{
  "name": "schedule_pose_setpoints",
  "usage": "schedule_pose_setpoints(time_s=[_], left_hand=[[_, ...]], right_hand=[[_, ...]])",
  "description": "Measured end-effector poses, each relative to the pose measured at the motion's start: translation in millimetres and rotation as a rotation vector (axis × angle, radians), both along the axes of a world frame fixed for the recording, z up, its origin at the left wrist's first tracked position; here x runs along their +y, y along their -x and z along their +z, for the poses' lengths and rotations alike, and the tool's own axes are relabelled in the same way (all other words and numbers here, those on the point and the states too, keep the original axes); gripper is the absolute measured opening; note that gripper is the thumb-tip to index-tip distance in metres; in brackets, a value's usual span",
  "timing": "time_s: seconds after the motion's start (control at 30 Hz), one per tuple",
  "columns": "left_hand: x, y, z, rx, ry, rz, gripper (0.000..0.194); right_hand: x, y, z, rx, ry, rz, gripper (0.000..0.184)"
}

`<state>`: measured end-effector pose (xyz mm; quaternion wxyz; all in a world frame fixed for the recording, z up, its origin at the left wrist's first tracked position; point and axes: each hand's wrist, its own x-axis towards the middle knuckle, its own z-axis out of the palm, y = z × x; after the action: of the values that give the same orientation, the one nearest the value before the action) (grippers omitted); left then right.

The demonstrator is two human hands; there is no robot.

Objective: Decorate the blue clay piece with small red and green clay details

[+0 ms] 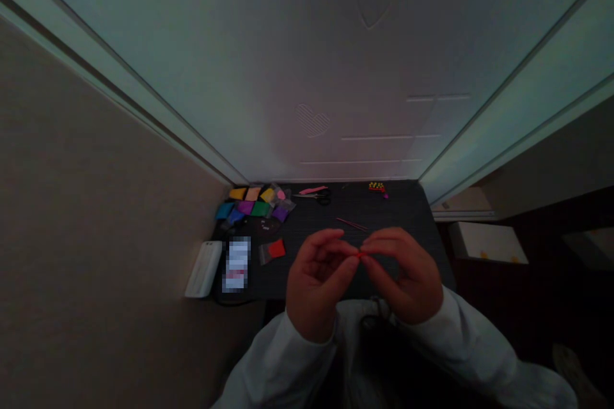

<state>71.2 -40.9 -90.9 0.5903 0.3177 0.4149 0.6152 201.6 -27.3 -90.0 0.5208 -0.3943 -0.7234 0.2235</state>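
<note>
My left hand [319, 278] and my right hand [405, 271] meet above the front of a dark table [307, 281]. Between the thumb and fingertips of both is pinched a small red piece [360, 255], soft-looking and mostly covered by the fingers. Its exact kind is too small to make out. To the left of my left hand lies a clear bag with red material [276, 248] in it. A thin pinkish stick-like tool [352, 224] rests on the table just beyond my fingertips.
Several small bags of coloured material [260, 208] cover the back left. Scissors [319, 197] and a pink strip [313, 190] lie near the back edge. A yellow-dotted piece [377, 186] sits at back right. A phone [236, 264] and a white box [204, 270] are at left.
</note>
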Motion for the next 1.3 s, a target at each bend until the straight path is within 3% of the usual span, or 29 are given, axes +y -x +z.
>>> schedule_pose_setpoints(time_s=[0.37,0.7,1.3], left_hand=[[-0.9,1.0,0.1,-0.04,0.034,-0.002,0.031],[1.4,-6.1,4.1,-0.225,0.133,-0.01,0.031],[0.9,-6.0,2.0,-0.205,0.1,-0.014,0.031]], right_hand=[[-1.8,0.5,-3.2,0.005,-0.025,0.003,0.021],[-0.3,0.3,-2.5,0.006,-0.058,-0.018,0.02],[-1.1,0.0,-4.8,0.019,-0.055,-0.03,0.025]])
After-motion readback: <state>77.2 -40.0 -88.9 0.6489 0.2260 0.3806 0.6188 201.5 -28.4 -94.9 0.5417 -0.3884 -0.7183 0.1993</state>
